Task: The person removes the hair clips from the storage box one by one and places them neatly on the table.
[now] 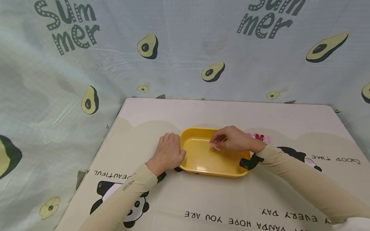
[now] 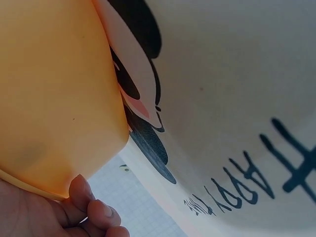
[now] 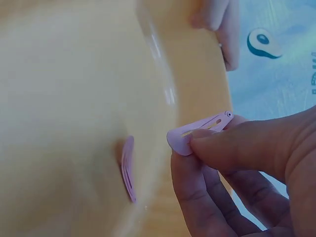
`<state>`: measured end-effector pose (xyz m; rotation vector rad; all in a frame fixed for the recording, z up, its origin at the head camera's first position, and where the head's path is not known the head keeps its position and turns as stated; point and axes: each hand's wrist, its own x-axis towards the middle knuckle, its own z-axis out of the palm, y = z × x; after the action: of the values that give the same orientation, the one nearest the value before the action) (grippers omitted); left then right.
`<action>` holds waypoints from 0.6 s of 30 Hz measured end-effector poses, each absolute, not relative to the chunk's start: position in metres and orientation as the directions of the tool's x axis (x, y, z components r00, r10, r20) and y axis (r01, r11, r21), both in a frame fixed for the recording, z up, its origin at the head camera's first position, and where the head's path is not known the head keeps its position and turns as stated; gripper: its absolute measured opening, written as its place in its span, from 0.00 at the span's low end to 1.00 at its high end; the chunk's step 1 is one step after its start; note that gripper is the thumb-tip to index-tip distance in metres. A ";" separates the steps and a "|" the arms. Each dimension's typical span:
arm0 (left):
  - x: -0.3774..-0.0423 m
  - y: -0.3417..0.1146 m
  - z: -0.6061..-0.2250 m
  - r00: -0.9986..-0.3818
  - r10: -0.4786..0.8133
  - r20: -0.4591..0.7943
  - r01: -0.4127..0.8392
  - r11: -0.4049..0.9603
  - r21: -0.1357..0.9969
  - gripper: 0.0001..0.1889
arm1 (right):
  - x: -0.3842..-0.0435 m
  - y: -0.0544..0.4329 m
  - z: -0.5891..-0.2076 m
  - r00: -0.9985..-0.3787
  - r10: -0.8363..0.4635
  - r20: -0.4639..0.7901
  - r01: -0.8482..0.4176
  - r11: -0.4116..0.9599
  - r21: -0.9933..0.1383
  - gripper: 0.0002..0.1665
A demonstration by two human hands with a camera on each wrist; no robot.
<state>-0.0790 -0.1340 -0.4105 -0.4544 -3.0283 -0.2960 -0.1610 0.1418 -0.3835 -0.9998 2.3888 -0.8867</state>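
Observation:
A yellow tray point(image 1: 199, 160) sits on the table. My left hand point(image 1: 169, 152) holds its left end, thumb at the rim; in the left wrist view the curled fingers point(image 2: 81, 192) are beside the tray's outer wall point(image 2: 59, 98). Over the tray, my right hand point(image 1: 231, 139) pinches a pink snap hair clip point(image 3: 185, 137) between thumb and fingertips. A second pink hair clip point(image 3: 127, 168) shows edge-on at the tray's inner surface in the right wrist view. Beyond the right wrist lies a row of pink and red clips point(image 1: 260, 138), partly hidden by that hand.
A pale cloth with panda prints point(image 1: 137, 208) and lettering covers the table. Behind and to the left hangs a curtain point(image 1: 179, 70) printed with avocados. The table's back edge point(image 1: 231, 102) runs along it.

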 end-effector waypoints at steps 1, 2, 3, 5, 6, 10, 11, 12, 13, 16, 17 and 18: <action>-0.079 -0.134 -0.411 -0.955 0.283 0.092 0.295 0.938 0.179 0.10 | -0.161 0.143 -0.383 -0.665 -0.737 -0.121 -0.478 0.544 -0.690 0.08; -0.079 -0.134 -0.411 -0.955 0.282 0.090 0.294 0.939 0.180 0.10 | -0.161 0.145 -0.382 -0.667 -0.734 -0.123 -0.473 0.546 -0.691 0.09; -0.079 -0.134 -0.411 -0.956 0.282 0.086 0.293 0.939 0.179 0.10 | -0.161 0.147 -0.380 -0.672 -0.730 -0.125 -0.468 0.550 -0.691 0.09; -0.080 -0.134 -0.411 -0.956 0.281 0.083 0.292 0.940 0.178 0.10 | -0.160 0.150 -0.378 -0.677 -0.727 -0.115 -0.473 0.549 -0.689 0.10; -0.080 -0.134 -0.411 -0.956 0.282 0.083 0.293 0.940 0.175 0.10 | -0.160 0.152 -0.377 -0.678 -0.727 -0.104 -0.480 0.546 -0.687 0.10; -0.080 -0.133 -0.412 -0.955 0.283 0.082 0.294 0.940 0.173 0.10 | -0.158 0.159 -0.372 -0.695 -0.714 -0.084 -0.476 0.546 -0.689 0.11; -0.080 -0.133 -0.413 -0.955 0.284 0.084 0.295 0.940 0.172 0.10 | -0.158 0.161 -0.371 -0.701 -0.708 -0.084 -0.470 0.547 -0.693 0.11; -0.081 -0.133 -0.413 -0.955 0.284 0.084 0.295 0.940 0.171 0.10 | -0.158 0.162 -0.370 -0.705 -0.704 -0.085 -0.464 0.548 -0.696 0.11; -0.081 -0.133 -0.413 -0.955 0.283 0.083 0.294 0.941 0.171 0.10 | -0.158 0.164 -0.370 -0.713 -0.696 -0.091 -0.451 0.554 -0.700 0.11; -0.081 -0.133 -0.413 -0.956 0.283 0.081 0.293 0.941 0.168 0.10 | -0.159 0.171 -0.368 -0.732 -0.675 -0.095 -0.425 0.561 -0.710 0.11; -0.081 -0.133 -0.413 -0.956 0.283 0.080 0.293 0.941 0.169 0.10 | -0.159 0.173 -0.368 -0.738 -0.668 -0.094 -0.418 0.563 -0.712 0.11; -0.081 -0.133 -0.413 -0.956 0.282 0.075 0.291 0.942 0.169 0.10 | -0.159 0.176 -0.367 -0.744 -0.663 -0.090 -0.414 0.563 -0.715 0.11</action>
<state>-0.0807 -0.1326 -0.4130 -0.4498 -3.0467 -0.2770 -0.1590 0.1756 -0.3670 -0.8797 2.4499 -0.9883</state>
